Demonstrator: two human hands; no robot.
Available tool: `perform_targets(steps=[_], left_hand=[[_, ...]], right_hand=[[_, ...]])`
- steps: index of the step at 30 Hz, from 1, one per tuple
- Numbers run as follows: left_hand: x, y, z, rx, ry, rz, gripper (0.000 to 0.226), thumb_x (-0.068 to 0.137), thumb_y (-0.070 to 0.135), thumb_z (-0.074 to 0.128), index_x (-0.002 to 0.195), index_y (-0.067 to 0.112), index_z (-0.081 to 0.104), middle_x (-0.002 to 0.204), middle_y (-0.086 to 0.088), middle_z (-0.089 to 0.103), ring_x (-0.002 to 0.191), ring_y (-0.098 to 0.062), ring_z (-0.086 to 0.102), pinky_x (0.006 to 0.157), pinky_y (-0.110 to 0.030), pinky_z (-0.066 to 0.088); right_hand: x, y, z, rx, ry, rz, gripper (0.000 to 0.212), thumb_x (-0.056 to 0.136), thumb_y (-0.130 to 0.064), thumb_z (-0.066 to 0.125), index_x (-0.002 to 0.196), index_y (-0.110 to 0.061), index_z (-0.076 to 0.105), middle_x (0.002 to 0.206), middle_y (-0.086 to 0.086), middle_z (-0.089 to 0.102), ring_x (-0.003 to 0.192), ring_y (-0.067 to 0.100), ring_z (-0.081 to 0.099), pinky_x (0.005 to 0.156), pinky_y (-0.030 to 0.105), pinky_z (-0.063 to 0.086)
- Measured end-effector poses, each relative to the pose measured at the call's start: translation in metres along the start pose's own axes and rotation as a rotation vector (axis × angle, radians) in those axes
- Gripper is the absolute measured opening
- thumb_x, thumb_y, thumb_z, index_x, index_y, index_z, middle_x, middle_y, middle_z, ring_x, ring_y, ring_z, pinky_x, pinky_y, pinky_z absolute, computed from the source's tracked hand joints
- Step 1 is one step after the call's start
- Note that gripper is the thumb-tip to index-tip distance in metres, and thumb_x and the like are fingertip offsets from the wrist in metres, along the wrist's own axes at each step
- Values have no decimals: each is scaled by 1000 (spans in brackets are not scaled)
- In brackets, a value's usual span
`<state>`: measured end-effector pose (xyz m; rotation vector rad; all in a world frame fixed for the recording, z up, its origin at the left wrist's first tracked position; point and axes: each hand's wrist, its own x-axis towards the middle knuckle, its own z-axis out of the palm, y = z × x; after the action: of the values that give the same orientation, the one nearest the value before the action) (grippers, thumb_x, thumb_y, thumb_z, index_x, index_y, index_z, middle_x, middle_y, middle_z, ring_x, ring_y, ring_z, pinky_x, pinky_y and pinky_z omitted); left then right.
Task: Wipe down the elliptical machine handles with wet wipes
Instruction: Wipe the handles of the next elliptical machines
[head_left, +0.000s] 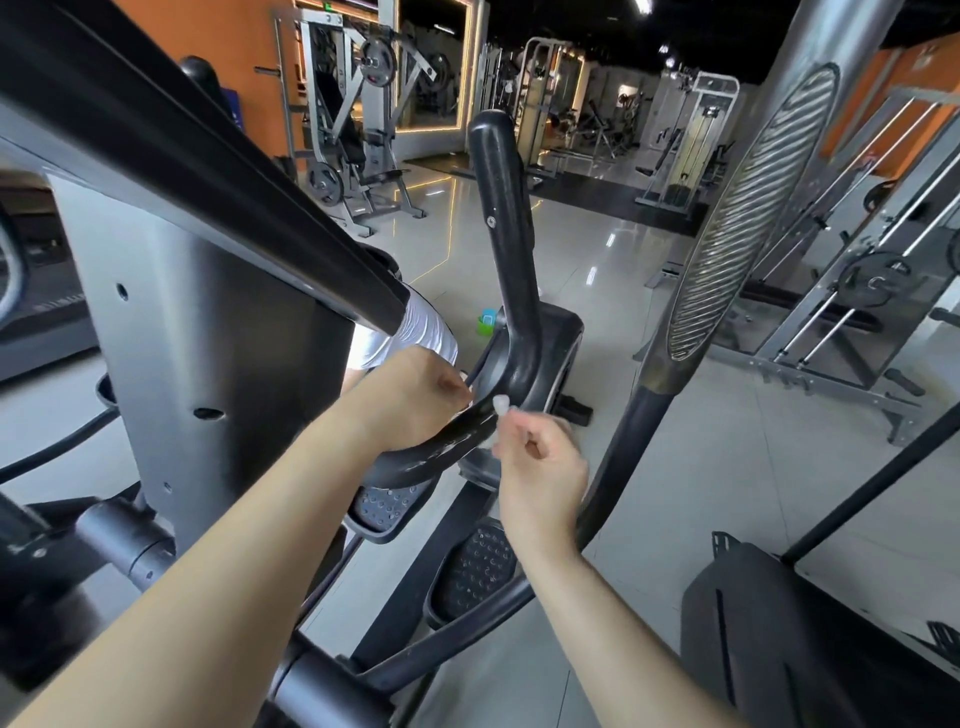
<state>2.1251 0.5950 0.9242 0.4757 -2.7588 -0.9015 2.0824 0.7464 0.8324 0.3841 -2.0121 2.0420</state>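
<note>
1. Black curved handle (441, 449) sits low centre, btwn your hands.
2. Your L hand (415, 395) is curled just behind it; can't tell if it grips anything.
3. Your R hand (540, 473) pinches the white wet wipe (501, 404) at the bar's edge.

Glossy pale tile floor (675, 467). Elliptical machine (556, 353) stands on it. Small green-blue container (487, 323), maybe a wipes tub, just behind the machine's base. Plate-loaded rack (831, 338) to its right, dark mat (597, 200) far beyond.
</note>
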Motion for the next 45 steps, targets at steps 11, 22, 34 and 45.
perform_targets(steps=[11,22,34,45], left_hand=[[-7,7,-6,-75,-64,54,49,91,17,59,43,20,47,49,-1,32,54,-16,26,42,-19,28],[-10,16,0,-337,136,140,21,98,32,65,114,20,73,104,7,73,97,-13,66,78,-8,45],[6,27,22,-674,382,50,12,96,32,68,98,23,77,86,8,74,86,-12,68,83,-32,54],[29,58,25,-593,605,142,27,107,23,42,101,12,66,97,-4,58,82,-27,58,71,-35,44]], right_hand=[[43,-28,-1,-363,-129,-278,21,91,-3,69,73,-8,77,89,-6,58,85,1,60,78,12,41],[43,-71,-13,-82,-193,42,34,97,-1,63,96,-32,75,92,-12,79,80,13,76,76,22,59],[64,-99,-21,-256,-260,-29,30,99,3,56,98,-20,76,85,-1,79,69,4,69,64,11,50],[76,-110,-6,-316,-217,-69,30,98,5,54,107,-18,72,85,5,78,73,3,70,67,14,53]])
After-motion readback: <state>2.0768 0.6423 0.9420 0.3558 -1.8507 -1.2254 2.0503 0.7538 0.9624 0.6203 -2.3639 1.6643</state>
